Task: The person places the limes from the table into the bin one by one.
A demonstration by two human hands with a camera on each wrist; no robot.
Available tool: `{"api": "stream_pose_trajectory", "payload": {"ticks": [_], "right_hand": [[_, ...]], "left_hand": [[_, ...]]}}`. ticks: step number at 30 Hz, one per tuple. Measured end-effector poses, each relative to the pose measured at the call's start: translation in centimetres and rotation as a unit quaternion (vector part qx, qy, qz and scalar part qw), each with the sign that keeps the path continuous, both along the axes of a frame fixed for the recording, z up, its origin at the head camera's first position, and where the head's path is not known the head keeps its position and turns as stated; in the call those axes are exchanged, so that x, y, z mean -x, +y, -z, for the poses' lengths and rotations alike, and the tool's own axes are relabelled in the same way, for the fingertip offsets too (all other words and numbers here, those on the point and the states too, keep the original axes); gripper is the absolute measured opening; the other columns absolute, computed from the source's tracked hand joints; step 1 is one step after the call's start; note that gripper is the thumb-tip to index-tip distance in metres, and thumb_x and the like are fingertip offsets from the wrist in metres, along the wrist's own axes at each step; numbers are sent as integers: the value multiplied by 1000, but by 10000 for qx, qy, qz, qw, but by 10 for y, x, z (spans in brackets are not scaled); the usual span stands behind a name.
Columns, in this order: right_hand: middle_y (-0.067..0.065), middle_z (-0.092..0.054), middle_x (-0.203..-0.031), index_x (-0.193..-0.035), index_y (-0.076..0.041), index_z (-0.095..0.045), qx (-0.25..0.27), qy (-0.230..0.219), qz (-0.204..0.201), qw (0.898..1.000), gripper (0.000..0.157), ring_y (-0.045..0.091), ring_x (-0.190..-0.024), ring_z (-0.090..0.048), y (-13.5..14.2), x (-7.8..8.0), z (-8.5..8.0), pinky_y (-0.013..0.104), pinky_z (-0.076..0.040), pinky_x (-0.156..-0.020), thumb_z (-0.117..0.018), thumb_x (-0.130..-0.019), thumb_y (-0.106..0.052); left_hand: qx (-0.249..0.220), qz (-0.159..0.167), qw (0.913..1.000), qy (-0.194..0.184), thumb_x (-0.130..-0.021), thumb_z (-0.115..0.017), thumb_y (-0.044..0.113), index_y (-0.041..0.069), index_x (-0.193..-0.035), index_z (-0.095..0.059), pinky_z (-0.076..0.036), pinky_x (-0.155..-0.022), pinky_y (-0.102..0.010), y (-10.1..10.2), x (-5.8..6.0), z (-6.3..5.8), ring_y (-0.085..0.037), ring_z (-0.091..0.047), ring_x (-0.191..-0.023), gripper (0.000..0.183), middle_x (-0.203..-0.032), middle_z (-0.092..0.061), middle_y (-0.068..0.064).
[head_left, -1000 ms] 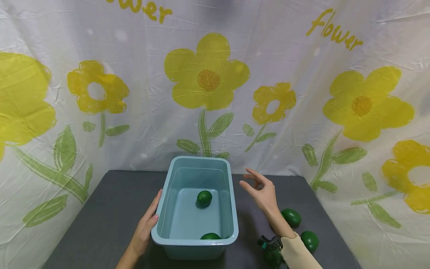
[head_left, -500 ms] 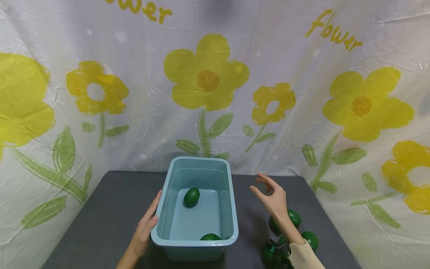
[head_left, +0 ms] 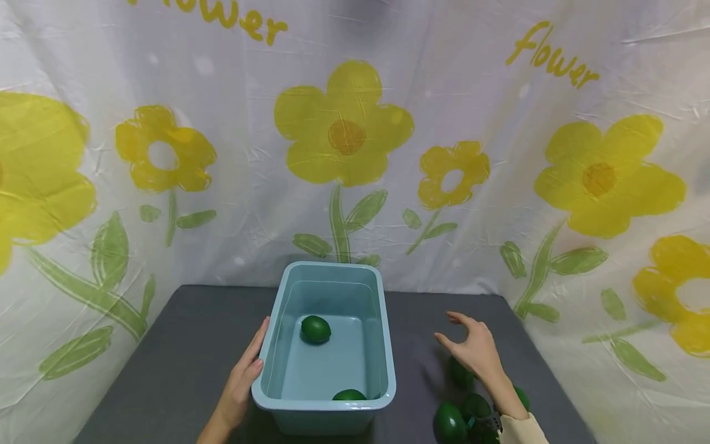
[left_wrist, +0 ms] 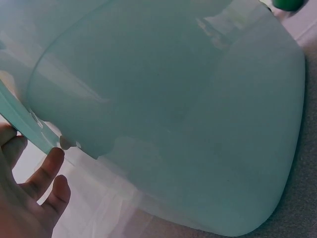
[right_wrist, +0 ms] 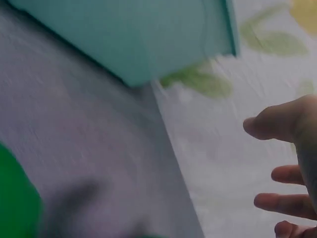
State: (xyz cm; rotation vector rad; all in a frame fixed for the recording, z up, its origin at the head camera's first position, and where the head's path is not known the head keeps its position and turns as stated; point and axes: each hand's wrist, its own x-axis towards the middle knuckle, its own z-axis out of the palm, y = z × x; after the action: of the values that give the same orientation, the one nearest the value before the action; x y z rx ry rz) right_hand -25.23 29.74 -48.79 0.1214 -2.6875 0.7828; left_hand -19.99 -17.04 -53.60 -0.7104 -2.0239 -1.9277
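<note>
the left hand rests flat, fingers straight and together, against the left wall of the blue tub, which holds one green fruit toward its far left and another at its near wall. right of the tub, the right hand hovers with fingers apart and empty over the loose green fruits on the grey table. a careless reach could nudge these round fruits and roll them off the table's near edge.

Staged recording set, not lived-in room: wrinkled white backdrop cloth printed with yellow flowers and word "flower" wraps three sides of small dark grey table.
</note>
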Motion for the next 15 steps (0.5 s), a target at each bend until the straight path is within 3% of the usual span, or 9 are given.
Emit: {"api": "stream_pose_trajectory", "payload": {"ticks": [4,10,15], "right_hand": [[23,-71,-131,-143,0,-64,-71,-384,261,9989,64,51,-121,-59,22,3,3,67,-45,-99,-81,-93,-38],[27,-69,-132,-143,2,-63,-354,-714,425,9959,68,41,-95,-70,47,6,11,50,-53,-76,-80,-93,-41],[30,-68,-133,-141,6,-63,-646,-930,480,9924,69,44,-99,-71,58,6,17,51,-57,-74,-81,-92,-40]], "left_hand": [[15,1,10000,20,-108,-27,5,7,-169,-22,-23,-113,-9,-1,0,-1,6,-21,-156,61,-176,-21,8],[12,-57,10000,50,-108,-28,4,6,-169,-23,-22,-113,-9,-1,0,-1,5,-22,-156,61,-176,-22,6],[21,29,9997,240,-107,-27,2,2,-168,-22,-21,-115,-10,-1,0,-1,3,-20,-158,62,-176,-22,5]]}}
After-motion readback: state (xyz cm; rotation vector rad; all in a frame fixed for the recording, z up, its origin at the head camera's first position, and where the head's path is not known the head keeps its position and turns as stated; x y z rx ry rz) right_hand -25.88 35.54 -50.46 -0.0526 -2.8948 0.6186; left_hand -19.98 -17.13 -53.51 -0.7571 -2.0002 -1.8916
